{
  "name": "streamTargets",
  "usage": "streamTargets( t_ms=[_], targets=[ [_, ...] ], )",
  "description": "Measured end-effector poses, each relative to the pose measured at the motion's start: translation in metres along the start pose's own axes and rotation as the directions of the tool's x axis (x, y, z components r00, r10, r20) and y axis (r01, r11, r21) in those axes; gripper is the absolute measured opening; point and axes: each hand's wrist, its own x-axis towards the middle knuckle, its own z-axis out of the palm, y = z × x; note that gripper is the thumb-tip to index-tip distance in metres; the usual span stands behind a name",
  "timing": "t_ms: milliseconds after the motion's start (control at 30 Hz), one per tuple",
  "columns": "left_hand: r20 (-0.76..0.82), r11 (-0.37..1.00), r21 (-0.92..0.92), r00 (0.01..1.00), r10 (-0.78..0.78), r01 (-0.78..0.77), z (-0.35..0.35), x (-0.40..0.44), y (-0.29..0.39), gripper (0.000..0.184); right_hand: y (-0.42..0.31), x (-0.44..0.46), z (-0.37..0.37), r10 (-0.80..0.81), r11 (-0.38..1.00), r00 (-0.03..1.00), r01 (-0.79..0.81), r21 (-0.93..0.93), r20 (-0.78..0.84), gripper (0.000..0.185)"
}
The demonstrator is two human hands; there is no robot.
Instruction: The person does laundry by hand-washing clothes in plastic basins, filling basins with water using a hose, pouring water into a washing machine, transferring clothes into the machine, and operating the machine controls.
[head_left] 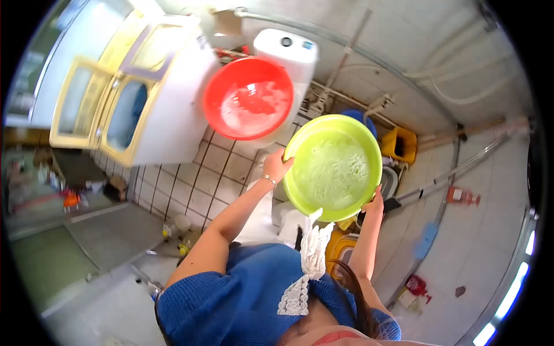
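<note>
Green basin (333, 123) is between left hand (278, 166) and right hand (374, 203), fingers gripping opposite sides, probably against spilling foamy water (334, 168).

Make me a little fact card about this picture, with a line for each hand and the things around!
Left hand: grips the near left side of the green basin's rim
Right hand: holds the green basin at its lower right side
In the green basin: bubbly liquid
Red basin: beyond the left hand, with foamy liquid inside
Far left: white machine, yellowish lid open
Right: yellow container
Floor: tiles
Clothes: blue top
</note>
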Motion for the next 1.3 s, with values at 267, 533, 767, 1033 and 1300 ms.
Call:
streamTargets(
  t_ms=[267,533,767,1033,1300],
  targets=[
    [-0.436,0.973,-0.206,0.881,-0.186,0.103,-0.074,-0.128,0.041,0.026,-0.02,-0.016,0.048,-0.047,0.948,0.923,0.161,-0.274,0.382,0.042],
    [-0.533,0.887,-0.415,0.735,-0.418,0.203,-0.247,-0.06,-0.029,0.025,0.103,-0.092,0.315,-0.223,0.646,0.718,0.615,-0.451,0.659,0.041],
    [-0.587,0.81,-0.558,0.606,-0.537,0.178,-0.384,-0.044,-0.114,0.026,0.246,-0.181,0.483,-0.077,0.371,0.613,0.75,-0.548,0.786,0.037],
    [-0.501,0.627,-0.775,0.528,-0.686,0.078,-0.495,-0.021,-0.202,0.02,0.357,-0.183,0.664,0.279,0.138,0.539,0.797,-0.589,0.795,0.028],
    [-0.181,0.166,-0.983,0.608,-0.773,-0.081,-0.527,0.022,-0.308,0.023,0.485,-0.254,0.805,0.353,-0.198,0.459,0.888,-0.415,0.815,0.031]
  ],
)
